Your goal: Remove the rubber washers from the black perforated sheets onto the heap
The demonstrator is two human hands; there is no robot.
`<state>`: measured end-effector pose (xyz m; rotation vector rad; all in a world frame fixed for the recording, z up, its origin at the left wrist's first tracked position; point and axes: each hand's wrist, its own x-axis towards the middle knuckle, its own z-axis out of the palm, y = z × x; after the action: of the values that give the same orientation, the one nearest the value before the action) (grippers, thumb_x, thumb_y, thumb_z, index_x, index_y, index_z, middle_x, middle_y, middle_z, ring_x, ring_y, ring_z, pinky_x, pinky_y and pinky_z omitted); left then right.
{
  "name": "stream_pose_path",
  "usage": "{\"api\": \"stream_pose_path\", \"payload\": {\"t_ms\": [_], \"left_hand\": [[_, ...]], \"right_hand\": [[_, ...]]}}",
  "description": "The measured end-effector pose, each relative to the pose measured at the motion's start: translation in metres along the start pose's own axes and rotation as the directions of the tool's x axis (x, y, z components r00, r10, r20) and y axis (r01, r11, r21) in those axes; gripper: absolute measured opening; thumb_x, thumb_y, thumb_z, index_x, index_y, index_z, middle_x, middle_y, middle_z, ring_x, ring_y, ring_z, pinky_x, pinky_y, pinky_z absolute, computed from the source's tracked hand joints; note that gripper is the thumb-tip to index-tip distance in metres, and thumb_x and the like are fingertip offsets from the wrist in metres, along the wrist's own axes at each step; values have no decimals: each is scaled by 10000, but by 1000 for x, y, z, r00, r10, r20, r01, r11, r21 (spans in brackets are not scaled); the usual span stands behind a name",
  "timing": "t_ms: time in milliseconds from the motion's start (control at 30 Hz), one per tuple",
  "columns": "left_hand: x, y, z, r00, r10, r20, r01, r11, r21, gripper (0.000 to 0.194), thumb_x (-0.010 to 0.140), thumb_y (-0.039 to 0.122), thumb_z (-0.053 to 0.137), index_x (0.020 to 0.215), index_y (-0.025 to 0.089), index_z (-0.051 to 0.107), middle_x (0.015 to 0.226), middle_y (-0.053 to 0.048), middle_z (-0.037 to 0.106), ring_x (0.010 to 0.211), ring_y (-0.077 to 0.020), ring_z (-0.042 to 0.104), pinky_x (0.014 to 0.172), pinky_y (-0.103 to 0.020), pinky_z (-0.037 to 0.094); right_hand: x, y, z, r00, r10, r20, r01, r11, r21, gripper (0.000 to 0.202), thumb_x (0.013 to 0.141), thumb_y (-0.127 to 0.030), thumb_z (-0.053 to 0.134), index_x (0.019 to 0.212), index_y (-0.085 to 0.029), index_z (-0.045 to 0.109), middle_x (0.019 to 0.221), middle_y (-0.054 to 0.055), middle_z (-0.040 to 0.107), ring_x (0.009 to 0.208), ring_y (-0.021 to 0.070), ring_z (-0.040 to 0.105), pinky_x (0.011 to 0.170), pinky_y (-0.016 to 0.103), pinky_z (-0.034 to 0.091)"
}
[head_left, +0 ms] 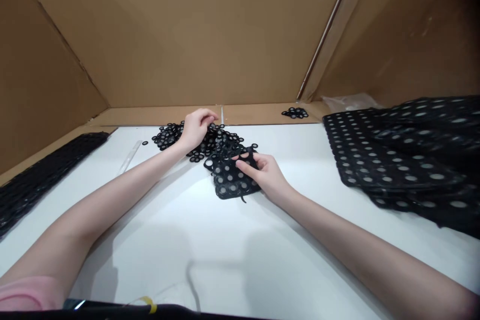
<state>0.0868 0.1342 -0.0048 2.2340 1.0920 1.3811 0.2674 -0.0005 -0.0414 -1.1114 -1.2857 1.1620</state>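
Note:
My right hand (270, 176) grips a small black sheet with rows of round holes (229, 179) by its right upper side, thumb on top. A thin black strip hangs from the sheet's lower edge. My left hand (197, 127) is over a pile of small black rings (170, 135), thumb and fingers pinched together. What the left fingertips hold, if anything, is too small to make out. The pile spreads behind the sheet and partly under the left hand. One loose black ring (145, 143) lies left of the pile.
Large black perforated sheets (360, 160) lie stacked on the right, by a clear plastic bag (350, 102). A smaller ring heap (295, 112) sits at the back. To the left are a clear ruler-like strip (130, 156) and a long black bundle (48, 172). Cardboard walls (198, 35) enclose the white table (157, 240).

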Motion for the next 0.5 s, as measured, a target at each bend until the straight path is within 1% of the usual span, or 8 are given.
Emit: {"api": "stream_pose_path", "payload": {"t_ms": [67,133,233,300,367,433,467,500], "left_hand": [[-2,-5,-6,997,65,31,-69,984,162,135,788,100,563,777,134,693,842,-54,660,780,-150,595,758,-270,445],[-7,-2,-9,996,93,19,-95,975,202,151,805,109,548,790,123,697,808,-56,645,759,-154,588,748,-277,444],[-24,14,-12,992,124,15,-125,991,58,251,905,167,428,943,120,671,772,-46,634,724,-142,587,753,-281,456],[-39,28,-12,974,206,99,-201,978,-56,288,941,242,392,1053,136,636,870,-64,635,822,-158,593,805,-300,463],[-54,39,-9,909,331,253,-305,943,-136,297,909,314,488,1134,158,603,1055,-98,608,999,-196,571,899,-333,455],[-66,44,-4,860,385,334,-349,923,-164,377,849,340,594,1184,167,575,1113,-112,582,1051,-215,555,924,-346,458],[-70,44,-1,858,384,341,-348,923,-166,401,830,330,624,1193,167,568,1101,-111,586,1036,-214,562,913,-345,467],[-72,43,2,867,373,329,-337,927,-164,395,825,311,635,1186,166,569,1069,-104,600,1003,-206,574,889,-339,479]], "right_hand": [[1,0,-1,999,26,-21,-24,996,84,311,641,-422,719,827,-175,684,833,33,682,799,186,588,720,299,437],[2,-1,-2,997,58,-46,-50,986,158,332,624,-431,740,829,-181,666,839,25,669,818,182,580,737,297,431],[4,-2,-3,993,82,-89,-61,974,217,341,615,-435,751,821,-190,631,884,18,652,856,180,569,759,291,421],[4,-2,-3,991,84,-104,-59,972,227,348,617,-436,750,830,-196,613,913,18,645,884,186,565,769,290,417],[5,-2,-4,991,89,-102,-63,969,238,352,620,-434,749,839,-201,601,910,16,640,887,189,565,769,291,416],[5,-2,-5,992,84,-96,-57,967,247,343,627,-430,747,840,-205,600,900,13,637,879,186,565,768,289,416],[5,-1,-5,992,79,-94,-54,968,245,335,633,-429,745,840,-207,603,897,12,636,877,185,565,769,289,417],[4,-1,-5,993,73,-93,-49,969,240,326,637,-429,744,836,-209,609,892,11,636,875,184,567,771,289,419]]}}
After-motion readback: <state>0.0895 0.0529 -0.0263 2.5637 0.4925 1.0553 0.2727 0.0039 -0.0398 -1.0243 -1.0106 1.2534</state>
